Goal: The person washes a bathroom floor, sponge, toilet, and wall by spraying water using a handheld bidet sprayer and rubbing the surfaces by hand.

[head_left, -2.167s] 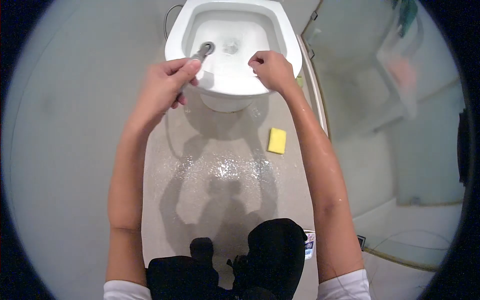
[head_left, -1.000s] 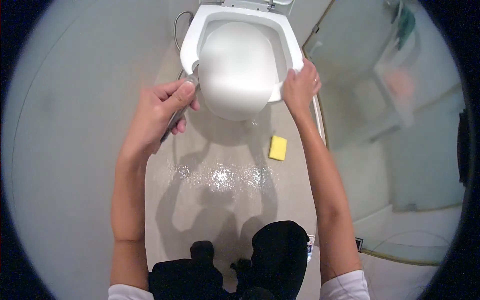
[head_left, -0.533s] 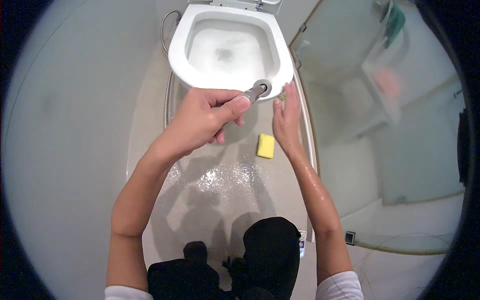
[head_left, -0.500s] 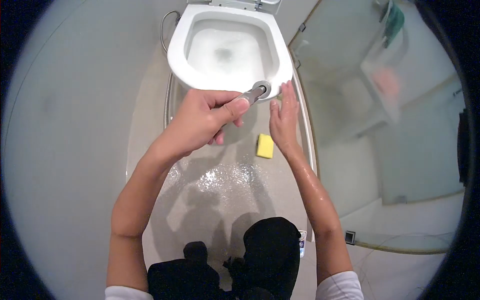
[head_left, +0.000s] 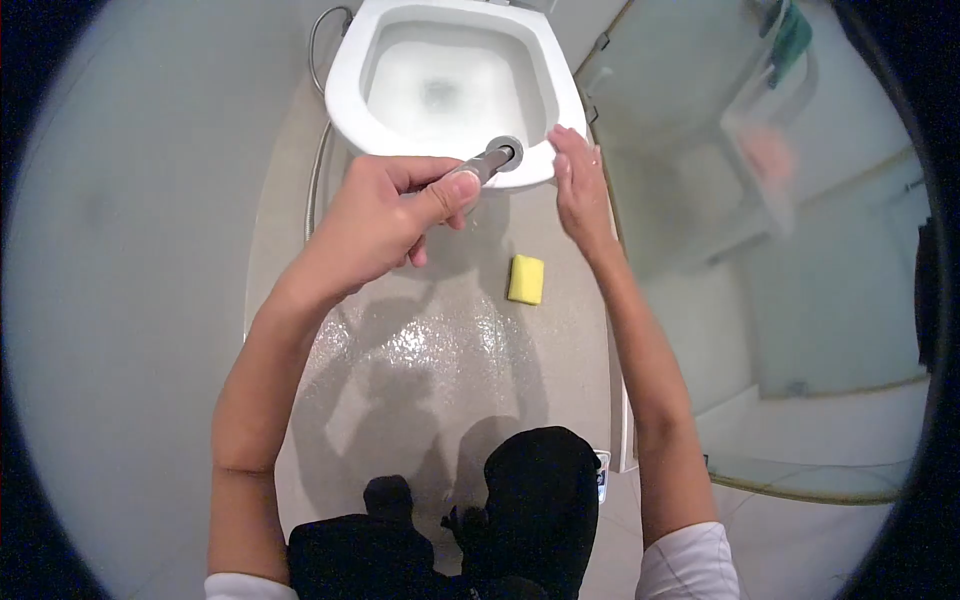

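My left hand [head_left: 385, 215] is closed around a metal bidet sprayer [head_left: 488, 164], thumb on top of its handle. The sprayer's round head points forward, over the front rim of the white toilet [head_left: 352, 105]. To the right of the head, my right hand [head_left: 582, 200] is raised and empty. Its fingers are stretched out and lean toward the bowl, overlapping the right front of the rim in this view. Wet sheen shows on the right fingers. On the floor below the two hands lies a yellow sponge [head_left: 526, 280].
A flexible metal hose [head_left: 318, 180] runs down the left side of the toilet. Glass shower panels [head_left: 690, 200] stand along the right. The floor [head_left: 420, 340] is wet and shiny. My dark-clothed knees [head_left: 545, 500] are at the bottom, with a phone-like object [head_left: 602, 475] beside them.
The view has shifted slightly. My left hand has moved the sprayer a little forward and left. My right hand has risen, its fingers now tilted further toward the bowl.
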`<state>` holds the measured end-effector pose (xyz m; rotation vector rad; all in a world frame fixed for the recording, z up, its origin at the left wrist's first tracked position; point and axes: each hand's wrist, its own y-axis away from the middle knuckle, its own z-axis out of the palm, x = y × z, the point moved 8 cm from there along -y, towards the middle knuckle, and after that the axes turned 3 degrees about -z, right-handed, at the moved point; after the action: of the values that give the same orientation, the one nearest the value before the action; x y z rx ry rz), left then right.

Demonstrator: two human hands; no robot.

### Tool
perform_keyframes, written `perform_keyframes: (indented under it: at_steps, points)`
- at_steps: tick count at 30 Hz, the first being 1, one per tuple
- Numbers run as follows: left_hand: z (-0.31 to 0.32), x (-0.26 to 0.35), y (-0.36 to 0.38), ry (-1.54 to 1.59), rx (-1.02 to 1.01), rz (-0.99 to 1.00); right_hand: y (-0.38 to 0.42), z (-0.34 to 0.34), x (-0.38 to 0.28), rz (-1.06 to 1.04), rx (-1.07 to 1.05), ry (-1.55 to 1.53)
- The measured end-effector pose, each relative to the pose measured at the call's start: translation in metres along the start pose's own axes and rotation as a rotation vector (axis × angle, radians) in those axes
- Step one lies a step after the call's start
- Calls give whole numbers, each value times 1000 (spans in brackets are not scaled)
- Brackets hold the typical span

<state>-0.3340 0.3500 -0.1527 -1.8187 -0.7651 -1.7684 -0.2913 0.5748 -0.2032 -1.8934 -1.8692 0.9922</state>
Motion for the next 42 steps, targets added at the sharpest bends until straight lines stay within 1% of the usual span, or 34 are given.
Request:
perform_keyframes:
  at_steps: [2, 3, 4, 6, 7, 10, 11, 12, 14, 15, 17, 18, 20, 22, 24, 25, 27, 28, 30, 32, 35, 37, 38, 40, 41, 42]
  points:
    - [3, 0, 1, -34, -31, -32, -10, -2, 6, 43, -19, -9]
    - [4, -2, 2, -61, -62, -63, -12, 3, -4, 10, 22, -87]
    - [5, -2, 3, -58, -63, -62, -14, 9, -10, 10, 20, -85]
    - [14, -1, 4, -11, -74, -67, -15, 20, -23, -101, -42, 33]
    - [18, -1, 2, -13, -76, -67, -16, 20, -21, -98, -41, 34]
    - [19, -10, -6, -15, -69, -20, -18, 23, -15, -167, 23, -97]
    - [14, -13, -12, 19, -63, 32, -17, 30, -13, -118, -62, -94]
    - [7, -15, -16, 49, -57, 85, -15, 40, -17, -124, -75, -88]
    - [1, -18, -20, 66, -40, 106, -7, 34, 0, 75, 206, -208]
    - [14, 0, -17, 42, -25, 133, -2, 18, 5, 72, 233, -224]
    - [8, -3, -14, 30, -45, 105, 5, 25, 21, 241, 162, -276]
    - [4, -8, -11, 15, -69, 71, 4, 23, 21, 244, 162, -274]
    - [-3, -16, -4, 28, -97, 36, 4, 26, 24, 333, 113, -302]
    - [-8, -23, 5, 37, -116, 0, 7, 26, 28, 349, 123, -324]
    - [-22, -29, 11, 15, -51, -6, 6, 24, 28, 360, 135, -347]
    - [-29, -33, 11, 9, -49, -7, 7, 23, 28, 375, 125, -358]
    - [-60, -33, 12, 22, 195, 60, 8, 24, 27, 388, 115, -373]
    - [-65, -33, 10, 21, 200, 60, 8, 25, 27, 381, 116, -372]
    - [-82, -13, 11, 104, 343, 185, 6, 26, 25, 367, 112, -374]
    - [-84, -5, 11, 131, 385, 212, 7, 26, 26, 395, 90, -388]
    - [-85, 0, 16, 53, 414, 229, 6, 27, 29, 357, 103, -362]
    - [-96, -7, 23, -38, 533, 192, 6, 28, 32, 362, 99, -367]
    - [-100, -8, 24, -41, 535, 197, 5, 27, 31, 371, 93, -370]
    - [-114, -16, 32, -33, 624, 145, 6, 24, 30, 400, 69, -382]
    - [-116, -18, 36, -35, 627, 148, 7, 25, 30, 429, 41, -391]
    - [-117, -22, 39, -18, 603, 105, 8, 26, 31, 424, 43, -393]
